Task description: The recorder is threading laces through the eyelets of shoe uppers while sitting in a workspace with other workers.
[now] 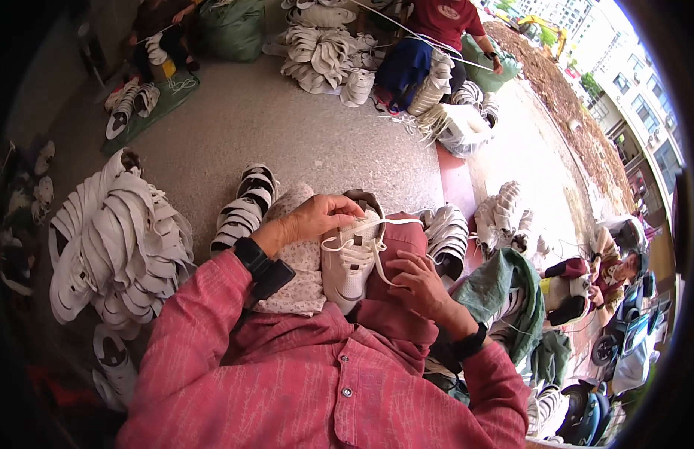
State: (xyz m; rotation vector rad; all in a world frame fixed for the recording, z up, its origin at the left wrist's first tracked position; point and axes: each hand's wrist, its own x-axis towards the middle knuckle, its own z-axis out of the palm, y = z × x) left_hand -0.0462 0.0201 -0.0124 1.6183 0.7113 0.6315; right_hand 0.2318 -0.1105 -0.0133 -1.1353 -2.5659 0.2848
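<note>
Head view: perforated white shoe (345, 275), curving lace (401, 221).

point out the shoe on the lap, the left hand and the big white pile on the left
Shoe (350, 263): head view, middle of its upper.
Left hand (312, 218): head view, back of the hand.
White pile (122, 238): head view, around its middle.

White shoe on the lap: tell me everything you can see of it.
The white shoe looks leathery, with a perforated toe, small dark patch and dark-lined opening. It lies toe toward the wearer, between patterned cloth and red trouser leg. A white lace runs through it, with slack loops. The left hand is at the lacing near the opening; the right hand is beside the shoe.
</note>
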